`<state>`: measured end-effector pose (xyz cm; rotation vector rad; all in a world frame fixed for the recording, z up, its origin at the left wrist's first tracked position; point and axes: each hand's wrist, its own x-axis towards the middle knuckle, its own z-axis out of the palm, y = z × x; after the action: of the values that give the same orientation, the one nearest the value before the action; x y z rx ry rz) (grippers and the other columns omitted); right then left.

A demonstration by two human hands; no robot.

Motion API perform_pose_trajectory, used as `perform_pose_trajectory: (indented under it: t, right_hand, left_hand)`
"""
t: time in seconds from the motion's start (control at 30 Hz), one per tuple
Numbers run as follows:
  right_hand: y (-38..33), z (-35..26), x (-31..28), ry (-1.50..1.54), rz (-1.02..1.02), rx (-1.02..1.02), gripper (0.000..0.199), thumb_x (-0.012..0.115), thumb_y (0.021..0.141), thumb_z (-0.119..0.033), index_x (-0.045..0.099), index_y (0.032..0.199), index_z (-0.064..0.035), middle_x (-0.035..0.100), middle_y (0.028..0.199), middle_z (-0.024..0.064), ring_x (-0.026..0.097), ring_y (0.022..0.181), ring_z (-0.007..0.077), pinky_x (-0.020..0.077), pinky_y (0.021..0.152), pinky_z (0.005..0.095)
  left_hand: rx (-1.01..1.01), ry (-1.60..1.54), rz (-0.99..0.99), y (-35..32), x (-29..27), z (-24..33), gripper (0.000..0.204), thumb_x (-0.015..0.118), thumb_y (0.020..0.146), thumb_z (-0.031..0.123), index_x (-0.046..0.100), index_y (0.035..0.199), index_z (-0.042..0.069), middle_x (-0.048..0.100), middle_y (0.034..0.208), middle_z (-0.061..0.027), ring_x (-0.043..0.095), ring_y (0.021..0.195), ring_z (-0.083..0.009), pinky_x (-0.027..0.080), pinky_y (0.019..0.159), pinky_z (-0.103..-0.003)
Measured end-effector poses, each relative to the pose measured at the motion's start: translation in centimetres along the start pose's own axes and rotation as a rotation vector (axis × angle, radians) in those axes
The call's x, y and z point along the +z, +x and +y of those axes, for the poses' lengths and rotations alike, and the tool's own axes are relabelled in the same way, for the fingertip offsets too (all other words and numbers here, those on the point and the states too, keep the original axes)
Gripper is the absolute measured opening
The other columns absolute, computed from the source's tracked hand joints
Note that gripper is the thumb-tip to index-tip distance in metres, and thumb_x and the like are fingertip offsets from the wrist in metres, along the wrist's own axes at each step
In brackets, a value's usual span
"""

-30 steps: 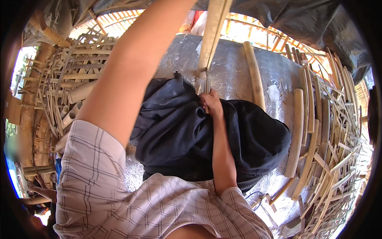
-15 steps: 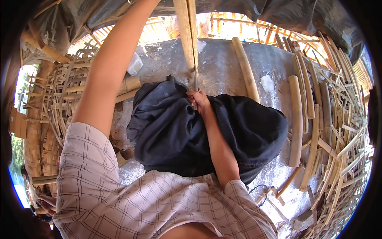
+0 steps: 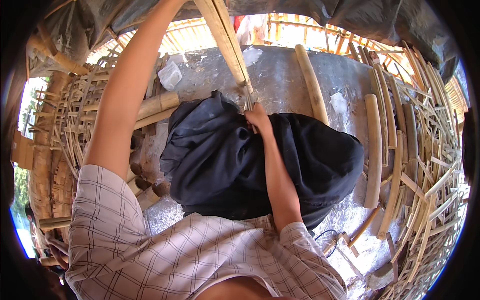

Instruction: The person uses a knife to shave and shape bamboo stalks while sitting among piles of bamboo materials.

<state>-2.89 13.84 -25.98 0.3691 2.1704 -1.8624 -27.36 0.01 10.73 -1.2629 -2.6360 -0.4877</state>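
Observation:
A long bamboo pole [image 3: 222, 37] with a dark split along its length slants down from the top edge toward my lap. My right hand [image 3: 257, 117] is closed around a narrow grey, blade-like tool [image 3: 249, 102] that meets the pole's lower end. How the two join is too small to make out. My left arm [image 3: 127, 85] stretches up beside the pole and leaves the picture at the top, so my left hand is out of sight. Black cloth [image 3: 215, 160] covers my lap and legs beneath the right forearm.
Cut bamboo lengths [image 3: 372, 150] lie on the grey ground sheet [image 3: 280, 75] at the right, beside a heap of split strips [image 3: 430, 210]. More bamboo tubes [image 3: 155, 105] are at the left, near a clear plastic bag [image 3: 170, 76]. Dark sheeting [image 3: 375, 25] hangs overhead.
The pole's upper part has swung left, together with my left arm. My right hand has shifted slightly right and remains closed on the tool.

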Motion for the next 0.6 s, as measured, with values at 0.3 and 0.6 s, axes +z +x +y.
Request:
perform_pose_trajectory:
  t: [0.3, 0.6]
  right_hand:
    - [2.9, 1.9, -4.1, -0.678, 0.294, -0.270, 0.027, 0.061, 0.083, -0.007, 0.064, 0.103, 0.0111, 0.068, 0.093, 0.0362, 0.068, 0.092, 0.0520, 0.0543, 0.081, 0.0563]
    - [4.2, 3.5, -6.5, -0.699, 0.267, -0.342, 0.037, 0.063, 0.079, -0.010, 0.061, 0.114, 0.0039, 0.067, 0.103, 0.0351, 0.064, 0.103, 0.0527, 0.0505, 0.093, 0.0573]
  left_hand:
    - [-0.091, 0.078, 0.044, -0.2, 0.1, 4.3, 0.044, 0.061, 0.098, 0.050, 0.077, 0.090, 0.009, 0.075, 0.083, -0.0124, 0.072, 0.078, -0.0252, 0.052, 0.075, -0.041]
    - [-0.251, 0.150, 0.115, 3.2, 1.1, -3.9, 0.041, 0.062, 0.095, 0.045, 0.078, 0.091, 0.007, 0.076, 0.087, -0.0152, 0.074, 0.082, -0.0287, 0.055, 0.078, -0.044]
